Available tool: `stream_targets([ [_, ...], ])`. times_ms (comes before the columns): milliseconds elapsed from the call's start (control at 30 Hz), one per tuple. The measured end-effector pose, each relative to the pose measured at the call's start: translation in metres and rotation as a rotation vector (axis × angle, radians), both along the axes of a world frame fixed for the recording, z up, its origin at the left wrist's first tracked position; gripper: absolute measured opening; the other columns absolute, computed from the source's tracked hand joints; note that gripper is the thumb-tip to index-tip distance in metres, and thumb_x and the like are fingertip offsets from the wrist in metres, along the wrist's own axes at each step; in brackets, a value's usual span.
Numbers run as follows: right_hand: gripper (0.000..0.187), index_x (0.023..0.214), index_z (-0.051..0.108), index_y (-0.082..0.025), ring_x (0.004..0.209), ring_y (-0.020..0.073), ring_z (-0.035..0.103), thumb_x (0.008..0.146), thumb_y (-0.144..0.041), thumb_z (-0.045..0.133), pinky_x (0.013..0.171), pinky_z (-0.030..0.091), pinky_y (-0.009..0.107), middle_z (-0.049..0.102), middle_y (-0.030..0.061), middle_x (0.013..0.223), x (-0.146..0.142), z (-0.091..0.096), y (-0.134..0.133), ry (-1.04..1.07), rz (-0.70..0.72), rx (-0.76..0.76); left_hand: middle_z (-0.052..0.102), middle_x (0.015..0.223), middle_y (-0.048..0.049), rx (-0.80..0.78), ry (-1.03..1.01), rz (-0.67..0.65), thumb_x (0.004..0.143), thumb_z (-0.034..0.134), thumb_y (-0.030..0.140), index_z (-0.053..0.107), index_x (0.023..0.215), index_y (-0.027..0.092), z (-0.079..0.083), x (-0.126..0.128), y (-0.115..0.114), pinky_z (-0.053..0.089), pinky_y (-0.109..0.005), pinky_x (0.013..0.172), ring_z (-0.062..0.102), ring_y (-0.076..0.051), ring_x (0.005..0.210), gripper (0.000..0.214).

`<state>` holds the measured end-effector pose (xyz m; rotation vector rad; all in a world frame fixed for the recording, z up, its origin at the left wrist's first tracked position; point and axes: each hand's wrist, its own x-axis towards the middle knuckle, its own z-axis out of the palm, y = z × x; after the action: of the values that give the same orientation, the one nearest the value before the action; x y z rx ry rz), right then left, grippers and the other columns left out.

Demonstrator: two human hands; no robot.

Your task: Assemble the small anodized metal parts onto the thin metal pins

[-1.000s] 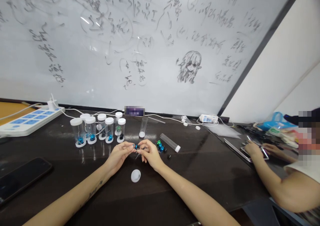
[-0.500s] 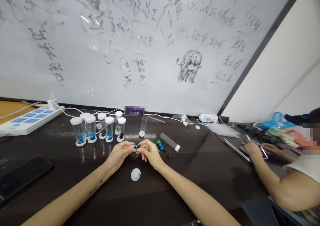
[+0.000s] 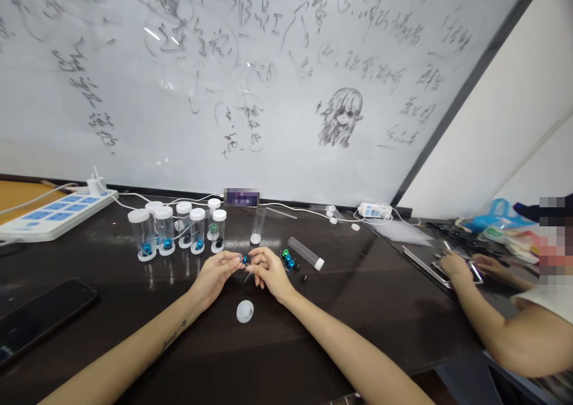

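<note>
You are pinching a small blue part (image 3: 245, 260) — your left hand (image 3: 217, 273) and right hand (image 3: 268, 272) are both clamping it, fingertips meeting just above the bench (image 3: 358, 309). A white cap (image 3: 245, 311) is lying just behind your wrists.

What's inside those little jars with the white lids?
The jars hold small blue pieces, a green piece and a black piece. Back jars are partly hidden.

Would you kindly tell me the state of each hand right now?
Left hand: closed, pinching the small blue metallic part.
Right hand: closed on the same part.
</note>
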<state>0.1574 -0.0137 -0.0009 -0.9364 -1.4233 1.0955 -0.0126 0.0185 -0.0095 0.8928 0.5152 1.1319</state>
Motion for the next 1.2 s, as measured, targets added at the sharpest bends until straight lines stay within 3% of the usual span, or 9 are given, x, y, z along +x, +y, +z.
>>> stream_targets([
  [200,0.023,0.092,0.055,-0.018,0.038,0.0038,0.048,0.075,-0.028,0.067,0.029,0.031,0.012,0.058,-0.0039,0.072,0.0006,-0.0026,0.0013,-0.013,-0.018,0.002,0.073,0.072,-0.0040,-0.004,0.012,-0.009,0.064,0.079,0.017,0.071,0.076,0.013,0.0028,-0.0002,-0.0020,0.050,-0.023,0.073,0.066,-0.013,0.069,0.015],
  [867,0.025,0.082,0.054,-0.016,0.037,0.0059,0.047,0.078,-0.038,0.065,0.031,0.033,0.014,0.066,-0.0011,0.064,0.0013,-0.0017,0.0022,-0.036,-0.004,-0.036,0.074,0.074,-0.0045,0.008,0.024,-0.028,0.066,0.078,0.015,0.070,0.076,0.012,0.0026,-0.0004,-0.0027,0.050,-0.021,0.072,0.067,-0.012,0.067,0.014],
  [1200,0.047,0.066,0.057,-0.013,0.036,0.0068,0.048,0.087,-0.053,0.046,0.033,0.033,0.015,0.061,0.0008,0.051,-0.0006,-0.0034,0.0030,-0.121,0.015,-0.079,0.072,0.066,-0.0035,0.013,0.037,-0.044,0.063,0.080,0.017,0.070,0.075,0.013,0.0044,0.0008,-0.0041,0.050,-0.023,0.071,0.067,-0.013,0.066,0.016],
])
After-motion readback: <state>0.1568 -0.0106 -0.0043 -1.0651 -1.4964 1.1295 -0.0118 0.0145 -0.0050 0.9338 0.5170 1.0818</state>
